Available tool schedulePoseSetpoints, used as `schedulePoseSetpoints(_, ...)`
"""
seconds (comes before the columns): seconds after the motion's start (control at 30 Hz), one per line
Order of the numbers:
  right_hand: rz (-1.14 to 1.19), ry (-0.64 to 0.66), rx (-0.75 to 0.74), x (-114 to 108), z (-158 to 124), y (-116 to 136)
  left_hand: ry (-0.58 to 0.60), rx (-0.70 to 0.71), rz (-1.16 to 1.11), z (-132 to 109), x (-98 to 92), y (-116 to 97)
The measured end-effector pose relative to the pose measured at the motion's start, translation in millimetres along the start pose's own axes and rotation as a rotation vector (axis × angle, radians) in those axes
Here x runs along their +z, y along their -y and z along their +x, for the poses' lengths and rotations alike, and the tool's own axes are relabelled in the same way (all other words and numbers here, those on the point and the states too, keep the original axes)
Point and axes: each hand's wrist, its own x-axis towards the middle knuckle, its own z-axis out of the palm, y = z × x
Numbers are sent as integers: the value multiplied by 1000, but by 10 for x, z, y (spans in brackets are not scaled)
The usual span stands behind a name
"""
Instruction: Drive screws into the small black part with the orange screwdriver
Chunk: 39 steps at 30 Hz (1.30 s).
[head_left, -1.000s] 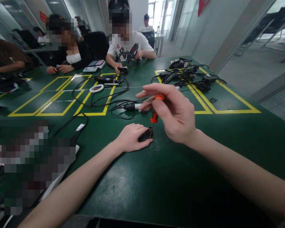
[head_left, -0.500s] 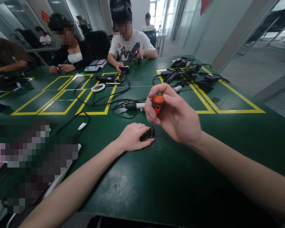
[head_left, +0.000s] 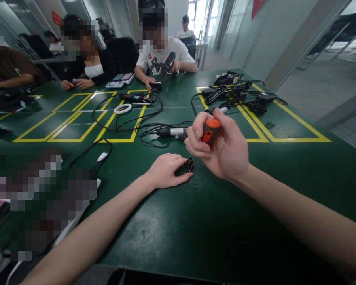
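My left hand (head_left: 169, 172) rests on the green table, its thumb and fingers closed around a small dark round part (head_left: 189, 163) with a short tube standing up from it. Above and to the right, my right hand (head_left: 222, 146) is wrapped around the orange and black handle of a screwdriver (head_left: 213, 126). The screwdriver tilts, and its thin shaft points down toward the right side of the dark part. Whether the tip touches the part I cannot tell.
Beyond my hands lie a black and silver pen-shaped electric tool (head_left: 169, 132) with coiled cable and a white ring (head_left: 122, 109). Black cabled devices (head_left: 234, 93) are piled at the far right. Across the table (head_left: 154, 229), a person holds a power drill (head_left: 168, 63).
My right hand has shifted slightly right with the screwdriver, which now leans more, its shaft drawn away from the tube. My left hand and the dark part stay put.
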Motion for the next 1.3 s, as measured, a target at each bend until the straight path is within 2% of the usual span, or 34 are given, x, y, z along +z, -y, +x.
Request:
schedulePoseSetpoints(0.17,8,17,-59,-15,-7,-31,-4,-3,-3,-4,4,7)
schedulePoseSetpoints(0.4,-36,26,0,-6,31,-37,-2,2,-12,-10,4,12)
schedulePoseSetpoints(0.53,-16,45,-55,0,4,-51,-20,9,1,-8,5,10)
schedulePoseSetpoints(0.77,-48,-2,-83,13,15,-71,-11,4,0,-8,2,10)
schedulePoseSetpoints(0.97,-57,6,-35,21,31,-72,4,-6,-13,-11,1,9)
schedulePoseSetpoints(1.3,-23,-27,-47,12,9,-112,2,-2,-11,-7,-12,2)
